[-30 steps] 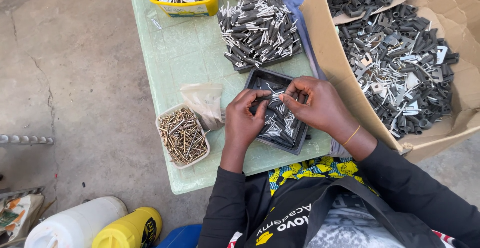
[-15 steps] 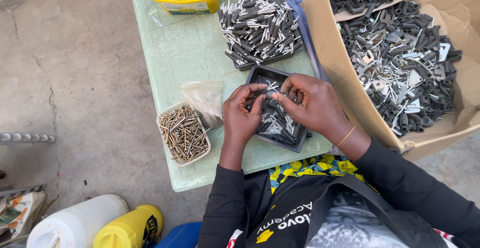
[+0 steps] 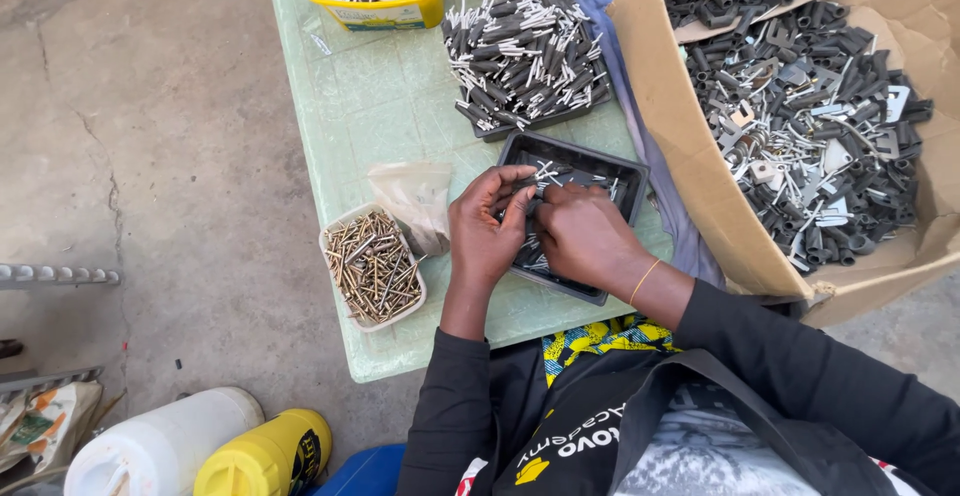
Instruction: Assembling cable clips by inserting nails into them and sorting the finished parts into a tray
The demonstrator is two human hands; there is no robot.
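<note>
My left hand & right hand meet over the black tray right in front of me on the pale green counter. Both sets of fingers are curled in and pinched together on a small dark part w/ a metal bit, held btwn the two hands just above the tray; too small to tell its exact shape. Left fingertips touch the part from the left, right hand covers it from the right. The tray holds a few more loose grey & silver pieces, mostly hidden under my hands. Beyond it, touching its far edge, sits a second black tray heaped w/ grey sleeves & silver pins. Far end of the counter: a yellow tub w/ mixed hardware. Left of my left hand, near the counter's front edge, a small clear tub of brass-coloured screws, w/ a crumpled clear plastic bag just beside it. On my right, off the counter, an open cardboard box full of dark grey tubes & flat metal plates. On the concrete floor lower left: a white jug & a yellow bottle, side by side.
</note>
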